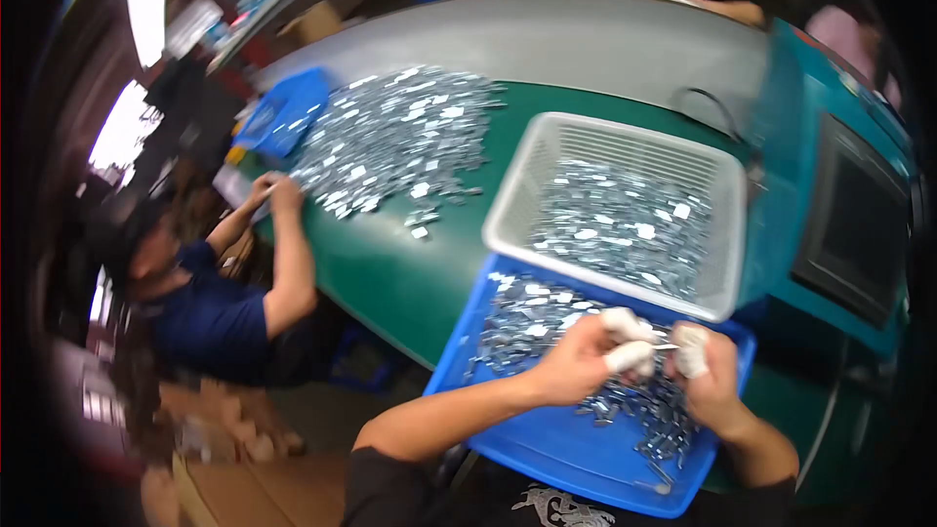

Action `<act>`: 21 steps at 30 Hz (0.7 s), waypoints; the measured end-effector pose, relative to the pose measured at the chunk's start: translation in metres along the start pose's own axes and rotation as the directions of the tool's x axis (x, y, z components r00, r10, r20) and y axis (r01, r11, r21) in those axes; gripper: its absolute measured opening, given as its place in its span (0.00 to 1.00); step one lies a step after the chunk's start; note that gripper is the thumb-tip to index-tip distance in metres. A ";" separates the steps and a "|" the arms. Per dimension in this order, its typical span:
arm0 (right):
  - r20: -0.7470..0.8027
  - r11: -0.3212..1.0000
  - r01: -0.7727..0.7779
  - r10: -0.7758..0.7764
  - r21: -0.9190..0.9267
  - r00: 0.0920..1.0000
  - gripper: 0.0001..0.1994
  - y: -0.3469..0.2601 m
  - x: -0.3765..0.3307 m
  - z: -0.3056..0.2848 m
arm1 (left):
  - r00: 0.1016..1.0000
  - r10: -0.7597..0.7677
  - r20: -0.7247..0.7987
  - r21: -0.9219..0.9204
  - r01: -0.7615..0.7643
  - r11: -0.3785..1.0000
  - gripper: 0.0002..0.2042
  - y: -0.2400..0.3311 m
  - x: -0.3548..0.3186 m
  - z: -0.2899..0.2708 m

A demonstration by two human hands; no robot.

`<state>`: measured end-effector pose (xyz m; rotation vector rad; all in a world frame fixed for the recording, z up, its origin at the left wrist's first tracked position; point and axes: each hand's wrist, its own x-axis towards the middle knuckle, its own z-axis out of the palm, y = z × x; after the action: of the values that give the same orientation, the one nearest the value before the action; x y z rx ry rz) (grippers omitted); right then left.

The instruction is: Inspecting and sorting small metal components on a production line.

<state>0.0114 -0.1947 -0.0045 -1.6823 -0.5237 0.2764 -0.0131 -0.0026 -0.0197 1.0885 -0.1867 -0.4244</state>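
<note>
Over a blue tray [547, 464] of small shiny metal pieces, my two hands meet, their fingertips wrapped in white covers. My left hand [600, 356] is closed, with thumb and fingers pinched on a small metal piece [664, 345]. My right hand [708, 371] is closed too, its fingers curled at the other end of that piece. The piece is mostly hidden by the fingers. Loose metal pieces [527, 322] lie spread below and beside both hands. Just beyond stands a white slatted basket [503, 205] holding many similar pieces.
A large pile of metal pieces [400, 137] covers the far left of the green table [381, 263], beside a blue scoop-like container [293, 107]. At right stands a teal machine [791, 166] with a dark screen. A co-worker [215, 303] sits at left; others sit beyond the grey partition [586, 49].
</note>
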 end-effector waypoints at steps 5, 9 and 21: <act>-0.051 0.999 -0.025 0.023 -0.035 0.998 0.23 0.000 -0.005 0.000 | 0.943 0.322 -0.083 0.549 -0.227 0.805 0.07 -0.001 -0.001 0.015; 0.011 0.984 -0.088 0.088 0.153 0.996 0.23 0.003 -0.003 0.002 | 0.932 0.360 -0.036 0.544 -0.284 0.789 0.06 0.000 -0.004 0.014; 0.126 0.892 -0.310 0.284 0.328 0.950 0.21 0.002 0.003 0.000 | 0.762 0.635 0.128 0.790 -0.465 0.399 0.08 0.001 -0.002 0.017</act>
<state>0.0143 -0.1933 -0.0061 -1.4061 -0.2489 0.6225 -0.0209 -0.0155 -0.0112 1.8522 -0.5938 0.4684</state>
